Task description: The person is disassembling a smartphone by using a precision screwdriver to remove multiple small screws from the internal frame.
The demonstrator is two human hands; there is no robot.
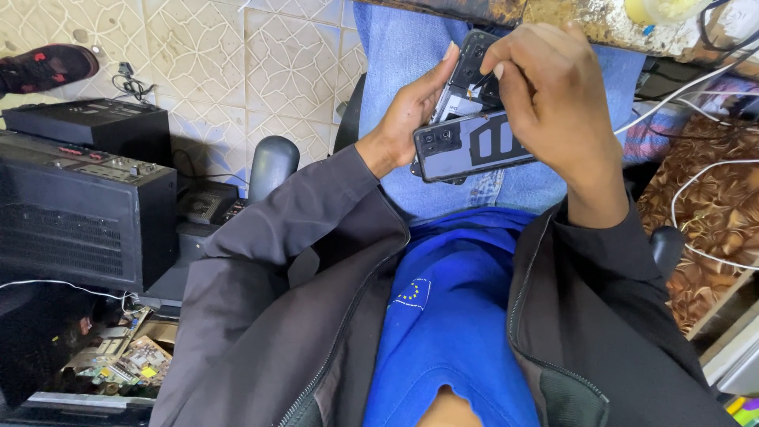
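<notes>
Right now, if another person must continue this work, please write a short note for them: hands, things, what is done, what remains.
Left hand holds the opened phone above the lap, together with its detached back cover.
Right hand pinches a thin dark tool, tip inside the phone.
Done: back cover is off and the inside is exposed.
Left: the inner work under the tool tip; the cover is not yet refitted.

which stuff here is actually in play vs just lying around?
In play:
left hand
right hand
opened phone
detached back cover
thin tool

Lying about:
black electronics boxes
white cables
circuit board scraps
red-and-black shoe
</notes>
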